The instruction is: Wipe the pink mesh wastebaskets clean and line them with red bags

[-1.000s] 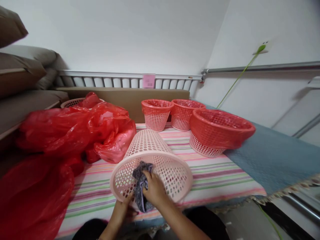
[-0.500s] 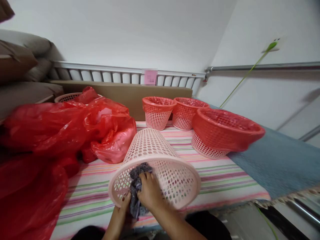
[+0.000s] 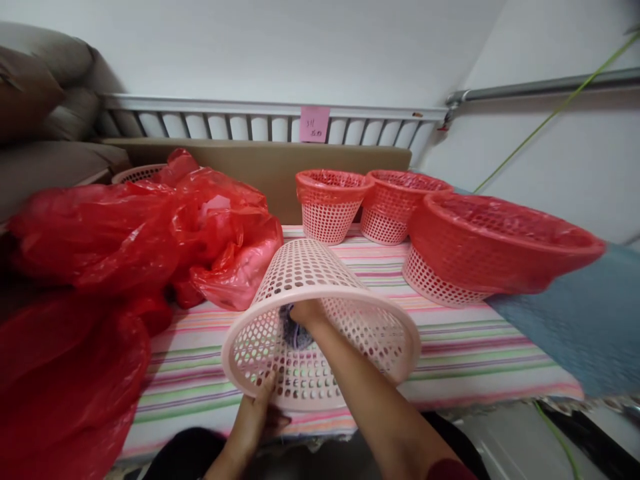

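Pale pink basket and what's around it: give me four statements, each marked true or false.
1. The right hand is inside the pale pink basket with the grey cloth. True.
2. The left hand is deep inside too. False: the left hand is at the rim.
3. Three red-lined baskets stand upright on the striped cover. True.
4. The pink note is there too. False: the note is on the radiator.

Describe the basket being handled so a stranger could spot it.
Find the striped cloth, with three upright baskets wearing red liners along its back and right. Front and centre, the pale pink basket lies on its side, right hand inside. Unlike those three, it has no liner.
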Demonstrator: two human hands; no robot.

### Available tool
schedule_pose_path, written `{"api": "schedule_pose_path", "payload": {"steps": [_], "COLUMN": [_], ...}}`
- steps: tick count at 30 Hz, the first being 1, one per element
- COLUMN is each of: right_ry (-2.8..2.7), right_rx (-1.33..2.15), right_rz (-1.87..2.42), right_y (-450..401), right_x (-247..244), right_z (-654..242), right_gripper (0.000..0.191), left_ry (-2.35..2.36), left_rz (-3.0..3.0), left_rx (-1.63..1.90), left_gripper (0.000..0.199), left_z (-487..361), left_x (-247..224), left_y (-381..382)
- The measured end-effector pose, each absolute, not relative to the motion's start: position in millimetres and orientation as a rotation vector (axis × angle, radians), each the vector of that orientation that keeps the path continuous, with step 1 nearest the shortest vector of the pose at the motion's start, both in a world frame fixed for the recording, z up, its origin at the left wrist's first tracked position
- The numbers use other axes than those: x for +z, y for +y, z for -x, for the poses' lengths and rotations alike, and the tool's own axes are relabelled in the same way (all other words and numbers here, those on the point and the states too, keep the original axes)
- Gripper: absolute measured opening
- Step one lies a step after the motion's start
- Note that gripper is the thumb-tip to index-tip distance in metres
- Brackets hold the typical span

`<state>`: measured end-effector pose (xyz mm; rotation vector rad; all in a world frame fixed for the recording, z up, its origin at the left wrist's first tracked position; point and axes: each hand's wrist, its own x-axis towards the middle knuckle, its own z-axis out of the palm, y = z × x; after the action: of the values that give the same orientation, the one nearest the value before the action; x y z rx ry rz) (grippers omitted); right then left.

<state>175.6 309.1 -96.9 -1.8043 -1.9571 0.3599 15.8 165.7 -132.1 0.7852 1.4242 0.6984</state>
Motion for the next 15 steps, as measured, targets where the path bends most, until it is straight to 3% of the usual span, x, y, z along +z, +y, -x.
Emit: {"api": "schedule_pose_path", "payload": {"steps": [5, 9, 12, 15], "right_ry": [-2.096, -2.148, -2.147, -2.206], "right_rx": [0.388, 0.386, 0.384, 0.355], "right_rz": [1.781, 1.764, 1.768, 1.755], "right_y": [211.1, 141.9, 128.8, 132.4], "right_x": [-100.0, -109.3, -110.7, -103.3], "right_z": [-166.5, -158.1, -153.4, -151.7], "right_gripper": [0.052, 0.043, 0.042, 0.043], "left_ry": [1.327, 1.243, 1.233, 1.300], "left_rz": [-0.811, -0.886, -0.876, -0.844], "left_rx": [0.786, 0.991, 1.072, 1.047], "left_gripper": [0.084, 0.071, 0.064, 0.071], "left_z": [-14.8, -15.9, -1.4, 24.4], "left_x": [-136.0, -131.3, -121.3, -115.6], "left_y": [165.5, 165.8, 170.5, 177.7]}}
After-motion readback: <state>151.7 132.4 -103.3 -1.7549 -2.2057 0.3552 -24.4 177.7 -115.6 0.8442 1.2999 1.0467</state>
